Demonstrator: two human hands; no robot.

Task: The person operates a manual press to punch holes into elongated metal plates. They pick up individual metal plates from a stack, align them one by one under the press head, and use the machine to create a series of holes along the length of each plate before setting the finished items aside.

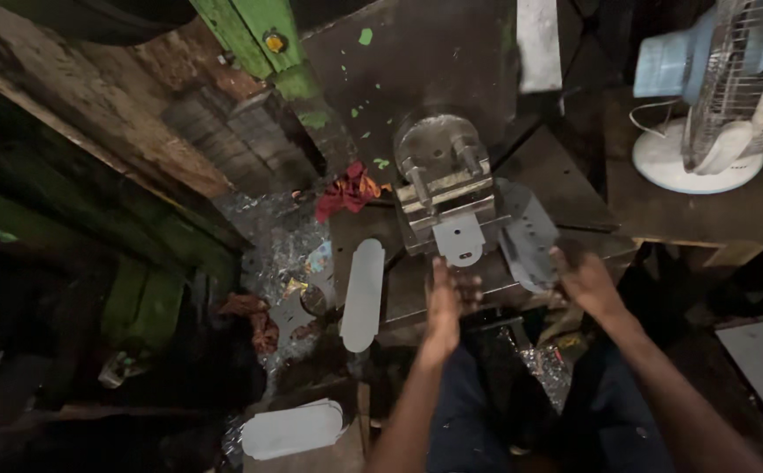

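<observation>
A metal press die [445, 188] with two upright posts sits on the dark machine bed, and a small punched sheet-metal piece [459, 238] lies at its front edge. My left hand [443, 302] reaches up just below that piece with fingers loosely apart and blurred, holding nothing that I can see. My right hand [585, 280] grips the lower edge of a grey perforated metal plate [526, 238] to the right of the die. Both forearms rise from my lap.
An oblong metal blank [362, 294] lies left of the die, and a stack of similar blanks [292, 429] rests lower left. Red rags [346, 191], shiny scrap [281, 254], a green machine frame [263, 35] and a white fan [732, 96] on a wooden table surround me.
</observation>
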